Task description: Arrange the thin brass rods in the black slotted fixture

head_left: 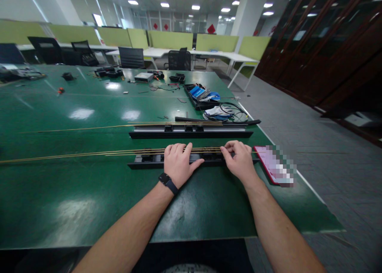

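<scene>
Forearms reach in from the bottom edge over a green worktop, the left one wearing a dark wristband. Both hands rest on the near black rail, a long slotted strip lying crosswise just ahead of the person. The left hand lies palm down over the rail's middle, fingers curled across the thin brass rods that run along the rail and far out to the left across the worktop. The right hand sits a little to the right, apart from the left, its fingertips pinched on the rods where they cross the rail's right end. Just beside that hand, at the worktop's right edge, lies a red phone, its screen blurred.

Further back, parallel to the first, a second black rail lies with more brass rods laid along it. Behind it sit a tangle of cables and a black tray holding blue packets. Small tools and parts are scattered toward the far end, and beyond stand office chairs and green partitions.
</scene>
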The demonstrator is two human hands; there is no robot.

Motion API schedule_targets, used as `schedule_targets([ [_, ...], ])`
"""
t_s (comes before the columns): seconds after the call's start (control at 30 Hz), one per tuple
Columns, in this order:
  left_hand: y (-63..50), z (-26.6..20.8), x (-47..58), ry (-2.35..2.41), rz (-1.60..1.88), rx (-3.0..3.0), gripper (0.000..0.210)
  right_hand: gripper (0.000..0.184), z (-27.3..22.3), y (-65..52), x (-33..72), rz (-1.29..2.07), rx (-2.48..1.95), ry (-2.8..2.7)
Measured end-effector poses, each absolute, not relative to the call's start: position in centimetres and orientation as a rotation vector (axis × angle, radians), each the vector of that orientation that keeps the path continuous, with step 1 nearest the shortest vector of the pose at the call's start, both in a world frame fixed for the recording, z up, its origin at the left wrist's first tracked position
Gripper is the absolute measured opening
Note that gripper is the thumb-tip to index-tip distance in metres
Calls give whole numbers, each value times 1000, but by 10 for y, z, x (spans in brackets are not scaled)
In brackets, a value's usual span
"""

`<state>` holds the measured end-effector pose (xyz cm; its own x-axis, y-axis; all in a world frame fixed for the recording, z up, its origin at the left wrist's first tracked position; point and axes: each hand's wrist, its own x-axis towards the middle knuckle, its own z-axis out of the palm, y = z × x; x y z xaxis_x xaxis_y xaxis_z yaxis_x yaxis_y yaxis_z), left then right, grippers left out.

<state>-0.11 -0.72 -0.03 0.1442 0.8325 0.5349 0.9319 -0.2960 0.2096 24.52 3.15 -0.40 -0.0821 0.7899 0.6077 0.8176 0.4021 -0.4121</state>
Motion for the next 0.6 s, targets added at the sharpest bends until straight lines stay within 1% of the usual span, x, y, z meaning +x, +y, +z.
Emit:
schedule_targets([
  [0.33,-7,-1,-1,-1756,-851,-2244,61,20,-2,30,244,-34,-1380,-1880],
  [0.6,-7,2,-1,-1748,-830,-2242,62,16,-5,33,245,-19,-1383,-1867],
])
